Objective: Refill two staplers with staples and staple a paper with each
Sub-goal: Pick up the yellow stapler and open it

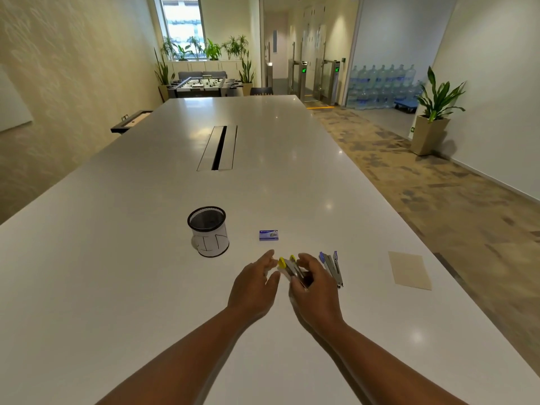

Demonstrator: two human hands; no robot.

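Head view, looking down table (175, 287)

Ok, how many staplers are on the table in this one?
2. The yellow stapler is between the hands, gripped by the right hand. The blue stapler lies open on the table just right of that hand. None seem hidden.
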